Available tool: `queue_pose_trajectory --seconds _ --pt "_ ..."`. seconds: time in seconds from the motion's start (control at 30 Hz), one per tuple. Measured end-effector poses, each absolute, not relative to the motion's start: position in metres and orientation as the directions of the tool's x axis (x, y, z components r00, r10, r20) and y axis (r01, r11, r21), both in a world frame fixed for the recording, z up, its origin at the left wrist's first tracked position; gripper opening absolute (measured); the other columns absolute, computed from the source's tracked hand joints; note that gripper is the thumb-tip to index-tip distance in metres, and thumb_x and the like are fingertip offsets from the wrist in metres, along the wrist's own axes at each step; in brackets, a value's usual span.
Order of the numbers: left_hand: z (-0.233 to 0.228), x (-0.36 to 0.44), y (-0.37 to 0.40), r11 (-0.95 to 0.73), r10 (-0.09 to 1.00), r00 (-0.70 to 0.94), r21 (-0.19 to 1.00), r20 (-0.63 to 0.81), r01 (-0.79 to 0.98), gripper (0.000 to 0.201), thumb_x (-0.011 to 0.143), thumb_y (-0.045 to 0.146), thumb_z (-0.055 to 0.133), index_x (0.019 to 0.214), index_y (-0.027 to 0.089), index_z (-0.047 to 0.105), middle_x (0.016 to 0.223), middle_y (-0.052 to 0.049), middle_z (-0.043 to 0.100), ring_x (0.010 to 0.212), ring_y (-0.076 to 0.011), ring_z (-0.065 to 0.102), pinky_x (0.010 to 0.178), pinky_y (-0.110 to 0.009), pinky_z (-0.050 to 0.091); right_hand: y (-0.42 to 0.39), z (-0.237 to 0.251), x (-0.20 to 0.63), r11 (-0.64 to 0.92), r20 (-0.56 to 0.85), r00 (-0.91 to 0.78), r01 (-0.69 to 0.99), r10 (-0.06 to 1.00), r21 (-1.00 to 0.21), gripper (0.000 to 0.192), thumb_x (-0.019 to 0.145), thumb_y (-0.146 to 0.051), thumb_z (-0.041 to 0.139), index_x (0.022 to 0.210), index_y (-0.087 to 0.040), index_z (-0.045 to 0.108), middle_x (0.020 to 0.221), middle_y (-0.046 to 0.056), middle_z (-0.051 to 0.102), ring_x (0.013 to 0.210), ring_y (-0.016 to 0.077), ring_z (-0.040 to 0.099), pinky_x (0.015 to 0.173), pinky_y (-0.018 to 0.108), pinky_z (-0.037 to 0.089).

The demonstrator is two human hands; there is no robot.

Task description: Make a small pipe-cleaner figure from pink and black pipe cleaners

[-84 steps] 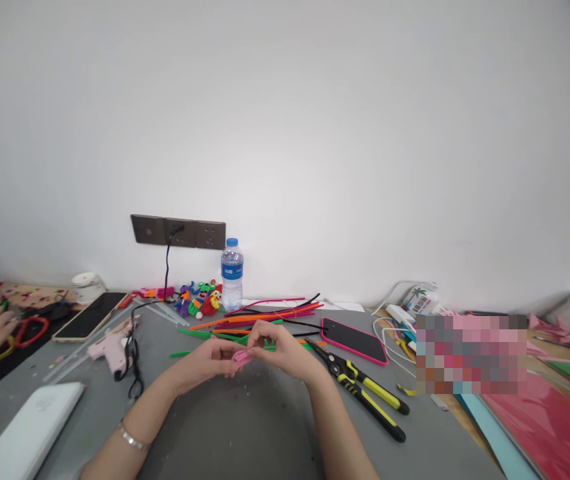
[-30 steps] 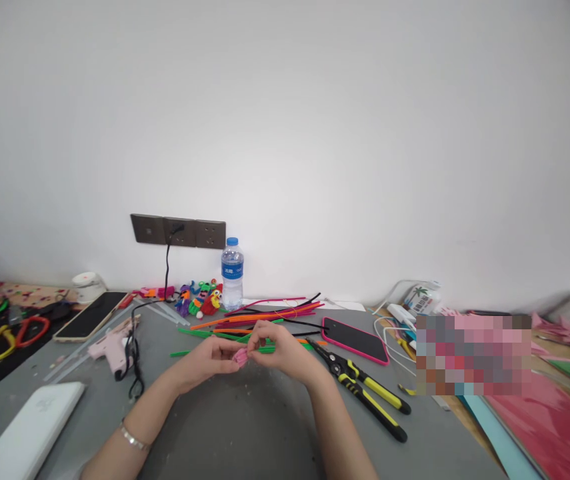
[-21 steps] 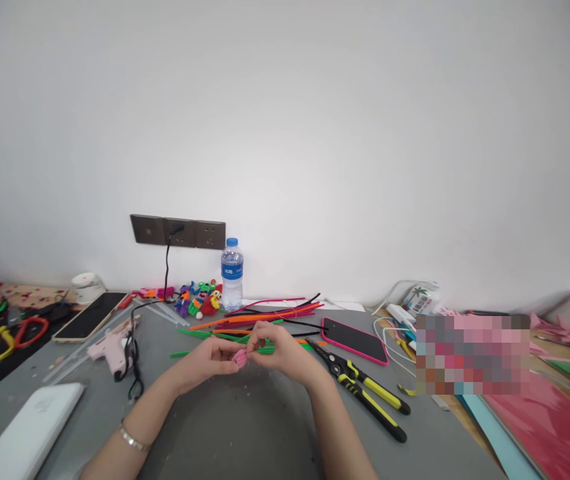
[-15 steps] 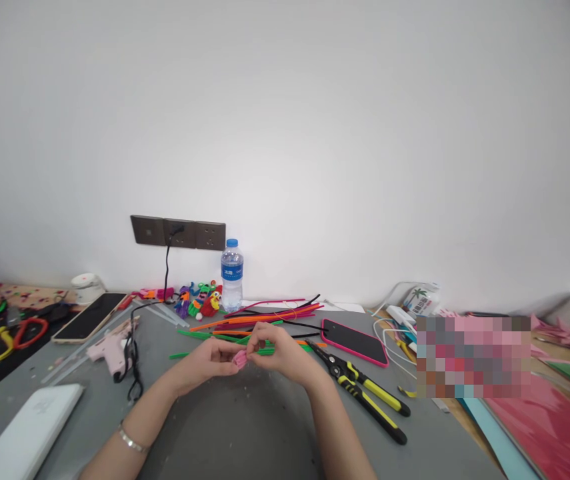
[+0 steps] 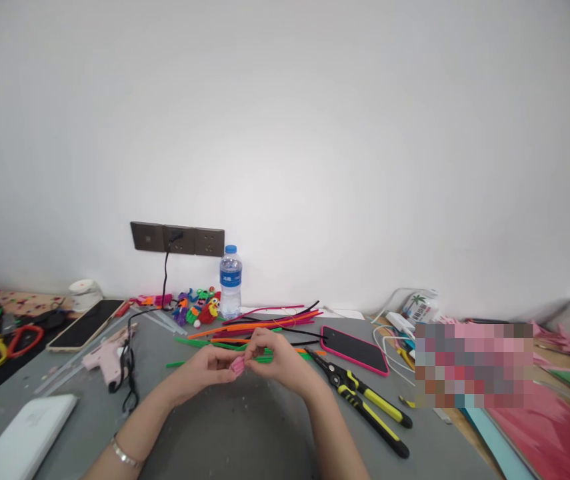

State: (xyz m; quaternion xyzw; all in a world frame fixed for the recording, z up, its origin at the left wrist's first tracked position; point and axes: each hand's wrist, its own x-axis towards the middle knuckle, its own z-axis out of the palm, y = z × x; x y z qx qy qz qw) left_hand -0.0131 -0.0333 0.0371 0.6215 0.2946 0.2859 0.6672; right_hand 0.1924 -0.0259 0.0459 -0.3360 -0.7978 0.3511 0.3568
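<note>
A small pink fuzzy piece (image 5: 237,365), soft and crumpled-looking, sits just above the grey tabletop (image 5: 245,433) at the centre of the view; it is too small to tell which way its long axis runs. The left hand (image 5: 203,370) pinches it from nine o'clock and the right hand (image 5: 279,360) from three o'clock, fingertips of both closed on it. At twelve o'clock lies a loose bundle of thin pipe cleaners (image 5: 259,321), orange, green, black and magenta, mostly running left to right. At three o'clock lie yellow-and-black pliers (image 5: 365,403), handles toward four o'clock. A pink glue gun (image 5: 107,357) rests at nine o'clock.
</note>
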Motion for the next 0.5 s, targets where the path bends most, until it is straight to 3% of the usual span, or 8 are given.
queue_pose_trajectory --seconds 0.5 --pt "0.024 -0.017 -0.025 0.001 0.824 0.565 0.999 -0.026 0.044 0.036 0.074 0.04 0.073 0.1 0.015 0.074 0.093 -0.006 0.072 0.089 -0.0226 0.058 0.081 -0.03 0.042 -0.026 0.045 0.19 0.545 0.371 -0.449 0.362 0.813 -0.756 0.016 0.074 -0.004 0.061 0.071 -0.019 0.063 0.077 -0.001 0.056 0.076 0.0154 0.054 0.071 0.026 0.042"
